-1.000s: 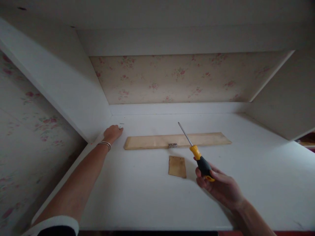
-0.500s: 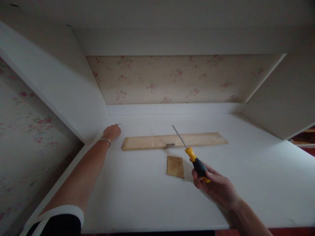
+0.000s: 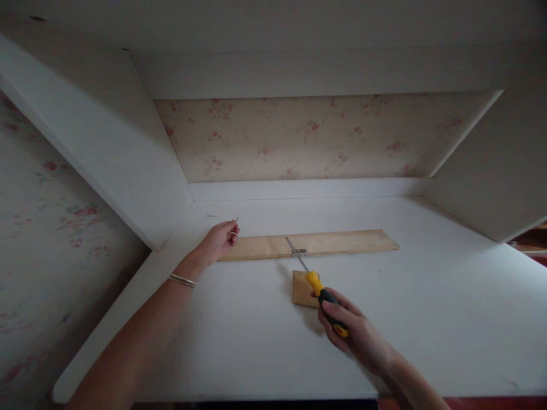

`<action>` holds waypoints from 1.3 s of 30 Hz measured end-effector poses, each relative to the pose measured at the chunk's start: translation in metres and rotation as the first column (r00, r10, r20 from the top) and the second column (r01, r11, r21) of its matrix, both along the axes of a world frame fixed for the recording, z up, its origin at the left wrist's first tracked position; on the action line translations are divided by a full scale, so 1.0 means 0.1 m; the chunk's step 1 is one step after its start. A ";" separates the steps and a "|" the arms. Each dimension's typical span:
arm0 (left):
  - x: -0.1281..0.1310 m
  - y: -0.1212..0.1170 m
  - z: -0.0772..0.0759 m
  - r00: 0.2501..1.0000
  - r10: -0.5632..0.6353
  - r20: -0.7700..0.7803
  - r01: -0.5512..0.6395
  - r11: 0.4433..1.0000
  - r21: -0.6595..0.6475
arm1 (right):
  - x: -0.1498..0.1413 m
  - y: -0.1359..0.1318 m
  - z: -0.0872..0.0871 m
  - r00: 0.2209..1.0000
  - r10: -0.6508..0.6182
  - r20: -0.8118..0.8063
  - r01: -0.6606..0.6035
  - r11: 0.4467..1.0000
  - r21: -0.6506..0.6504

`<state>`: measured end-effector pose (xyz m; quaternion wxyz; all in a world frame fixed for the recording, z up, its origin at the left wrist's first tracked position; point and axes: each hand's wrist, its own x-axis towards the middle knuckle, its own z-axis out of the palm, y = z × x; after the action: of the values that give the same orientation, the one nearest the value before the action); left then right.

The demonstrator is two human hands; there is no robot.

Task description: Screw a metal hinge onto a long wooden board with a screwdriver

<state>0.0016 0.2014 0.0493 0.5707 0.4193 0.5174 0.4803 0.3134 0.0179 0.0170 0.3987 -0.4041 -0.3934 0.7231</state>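
My left hand [image 3: 221, 240] pinches a small screw [image 3: 236, 221] just above the left end of a long wooden strip [image 3: 342, 242] that lies across the white shelf board [image 3: 256, 330]. My right hand [image 3: 356, 333] grips a screwdriver [image 3: 318, 285] with a yellow and black handle. Its metal shaft points up and left, with the tip over the strip near a small metal hinge [image 3: 299, 251] on the strip's front edge. A small square wooden piece [image 3: 301, 287] lies below the hinge, partly behind the screwdriver handle.
The white shelf sits in a recess with white side panels [image 3: 128, 148] and floral wallpaper [image 3: 316, 136] at the back. A tiny dark item [image 3: 210, 216] lies near the back left corner. The shelf's front edge runs along the bottom of the view.
My left hand left the back left corner and moved right to the strip's left end with a screw in its fingers. My right hand brought the screwdriver left, toward the hinge.
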 end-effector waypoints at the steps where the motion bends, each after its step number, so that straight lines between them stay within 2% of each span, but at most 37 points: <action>1: 0.12 -0.14 0.02 0.981 -0.025 0.194 0.037 0.998 -0.059 | -0.06 -0.01 0.01 0.999 0.002 0.034 -0.003 1.000 0.031; 2: 0.24 -0.27 0.03 0.942 -0.011 0.335 0.049 0.993 -0.104 | -0.11 -0.03 0.02 0.998 0.006 0.065 -0.010 0.998 0.060; 4: 0.45 -0.49 0.05 0.864 0.047 0.502 0.042 0.985 -0.164 | -0.20 -0.06 0.05 0.992 0.016 0.128 -0.026 0.996 0.083; 8: 0.74 -0.73 0.02 0.761 0.145 0.633 0.013 0.971 -0.239 | -0.31 -0.16 0.10 0.968 0.041 0.248 -0.061 0.995 0.075; 13: 0.93 -0.81 -0.03 0.730 0.236 0.641 -0.052 0.955 -0.293 | -0.36 -0.22 0.05 0.951 0.067 0.302 -0.102 0.990 0.099; 18: 1.04 -0.86 -0.04 0.737 0.252 0.627 -0.062 0.949 -0.309 | -0.36 -0.19 0.00 0.949 0.052 0.312 -0.082 0.993 0.082; 29: 1.06 -0.86 -0.11 0.690 0.287 0.664 -0.067 0.939 -0.336 | -0.42 -0.19 0.03 0.961 0.035 0.273 -0.048 0.998 0.041; 39: 1.08 -0.88 -0.08 0.653 0.310 0.691 -0.069 0.933 -0.353 | -0.43 -0.18 0.02 0.973 0.034 0.230 -0.044 0.998 0.036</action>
<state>0.1096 0.1139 0.0417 0.7324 0.0424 0.3501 0.5824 0.2704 -0.0004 0.0186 0.3446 -0.4688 -0.4593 0.6712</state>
